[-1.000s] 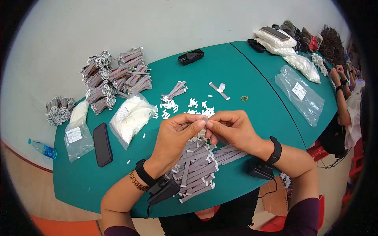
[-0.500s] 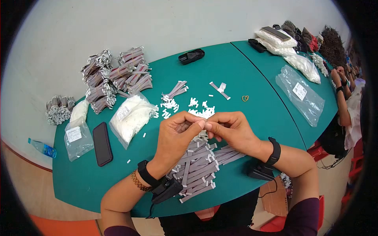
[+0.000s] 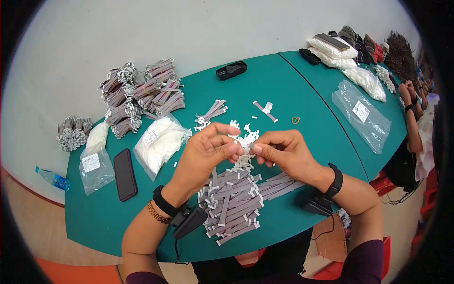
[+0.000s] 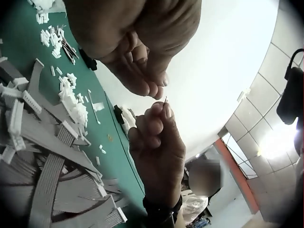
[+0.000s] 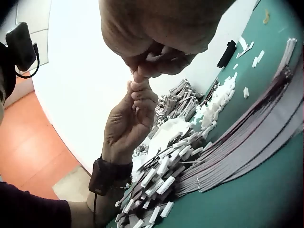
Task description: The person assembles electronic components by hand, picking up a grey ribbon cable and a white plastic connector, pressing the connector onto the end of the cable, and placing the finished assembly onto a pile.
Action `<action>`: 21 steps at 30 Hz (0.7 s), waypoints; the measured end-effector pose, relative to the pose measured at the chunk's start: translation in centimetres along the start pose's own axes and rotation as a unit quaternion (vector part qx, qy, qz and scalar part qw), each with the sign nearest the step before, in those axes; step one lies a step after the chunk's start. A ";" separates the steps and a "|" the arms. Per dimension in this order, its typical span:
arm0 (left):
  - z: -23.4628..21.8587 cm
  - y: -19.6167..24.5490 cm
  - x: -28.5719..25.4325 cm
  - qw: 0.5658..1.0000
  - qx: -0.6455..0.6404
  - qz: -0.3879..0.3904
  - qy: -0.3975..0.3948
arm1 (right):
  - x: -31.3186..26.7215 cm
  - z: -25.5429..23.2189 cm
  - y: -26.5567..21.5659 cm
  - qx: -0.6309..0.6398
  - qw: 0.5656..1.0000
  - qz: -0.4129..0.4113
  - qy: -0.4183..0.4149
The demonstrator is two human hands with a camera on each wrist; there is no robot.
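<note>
In the head view, the left hand hovers over the upper end of a heap of grey flat cables, its index finger raised and its thumb near the curled fingers. Whether it holds something small cannot be told. Just to its right, the right hand pinches a tiny thin piece between thumb and index finger, its tip showing in the left wrist view. The fingertips of the two hands are close together. Small white connectors lie scattered beyond them.
Bundled cables stand at the back left, near a bag of white parts and a phone. A black case lies at the back edge. Right of the table seam is an empty plastic bag; another person's arms are beyond.
The hands' fingertips, together before, have drawn slightly apart. My left hand has shifted left, with its index finger lifted; the right hand has moved slightly right.
</note>
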State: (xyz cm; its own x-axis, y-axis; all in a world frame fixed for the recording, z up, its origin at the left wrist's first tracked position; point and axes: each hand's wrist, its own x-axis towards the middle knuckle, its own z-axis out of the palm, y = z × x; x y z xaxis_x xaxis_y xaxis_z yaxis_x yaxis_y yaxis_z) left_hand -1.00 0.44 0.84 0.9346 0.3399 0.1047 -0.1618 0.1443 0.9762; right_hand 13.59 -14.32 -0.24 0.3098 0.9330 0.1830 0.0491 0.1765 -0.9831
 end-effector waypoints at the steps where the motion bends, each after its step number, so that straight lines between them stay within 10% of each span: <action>1: -0.5 -0.1 0.1 1.000 -0.001 -0.010 -0.010 | 0.0 -0.1 0.0 -0.004 1.000 0.000 -0.002; 21: 0.1 -0.5 0.0 0.999 -0.012 -0.031 0.016 | -0.1 0.2 0.2 -0.017 0.999 -0.003 -0.030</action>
State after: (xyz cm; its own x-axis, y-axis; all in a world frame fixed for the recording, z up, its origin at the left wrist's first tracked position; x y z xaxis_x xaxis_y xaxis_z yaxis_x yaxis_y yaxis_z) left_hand -0.89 0.31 0.37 0.9323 0.3597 0.0380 -0.1120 0.1872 0.9759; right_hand 13.35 -14.31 -0.45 0.2529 0.9489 0.1885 0.0834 0.1728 -0.9814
